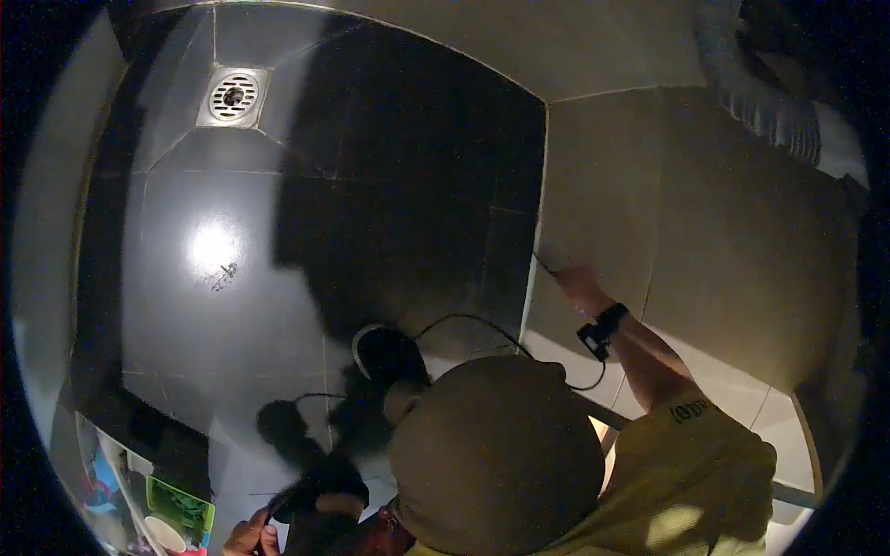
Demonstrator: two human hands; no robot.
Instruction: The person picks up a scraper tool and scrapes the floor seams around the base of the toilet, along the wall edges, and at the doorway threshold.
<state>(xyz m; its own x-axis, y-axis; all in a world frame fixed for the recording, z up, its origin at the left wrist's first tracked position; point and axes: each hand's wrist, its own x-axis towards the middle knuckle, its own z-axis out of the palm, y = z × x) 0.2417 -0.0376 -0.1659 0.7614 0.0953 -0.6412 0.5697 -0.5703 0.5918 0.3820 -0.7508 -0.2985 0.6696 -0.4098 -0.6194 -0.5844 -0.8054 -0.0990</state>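
Note:
My right hand [579, 289] is closed around a thin dark tool [545, 263]. Its tip points at the pale seam [530, 301] where the dark floor meets the beige tiles. A black strap with a small device [598, 338] sits on that wrist, and a cable runs from it. At the bottom left, my left hand [250, 537] has its fingers curled together near a dark, thin shape; what it grips is too shadowed to make out. A large rounded beige surface [501, 454], apparently my bent knee, fills the lower middle, with a dark shoe [387, 354] beyond it.
A square metal drain [234, 96] lies in the grey floor [213, 324], with a dark smudge [222, 276] below it. At the lower left are a green container [181, 510] and a white cup [165, 535]. A ribbed grey hose [760, 111] hangs at the upper right.

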